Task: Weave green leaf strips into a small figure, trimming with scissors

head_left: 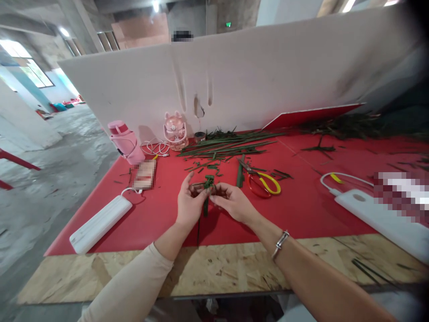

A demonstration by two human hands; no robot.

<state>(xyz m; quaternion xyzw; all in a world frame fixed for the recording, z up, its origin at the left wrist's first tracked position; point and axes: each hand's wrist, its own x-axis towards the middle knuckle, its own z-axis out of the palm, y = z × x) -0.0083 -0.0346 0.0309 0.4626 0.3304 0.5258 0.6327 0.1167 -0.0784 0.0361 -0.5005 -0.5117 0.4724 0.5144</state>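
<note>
Left hand (pixel 191 201) pinching green strips (pixel 209 180) — right hand (pixel 233 202) pinching their right side; probably shaping — next move calls for steady hold.

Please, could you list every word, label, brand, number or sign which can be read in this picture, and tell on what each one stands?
No text can be read in this picture.
Green lit sign in the background: too small to read.
Left white device: any marks near its end are too small to read.
Left pixelated item and right pixelated item: blurred, nothing readable.
</note>
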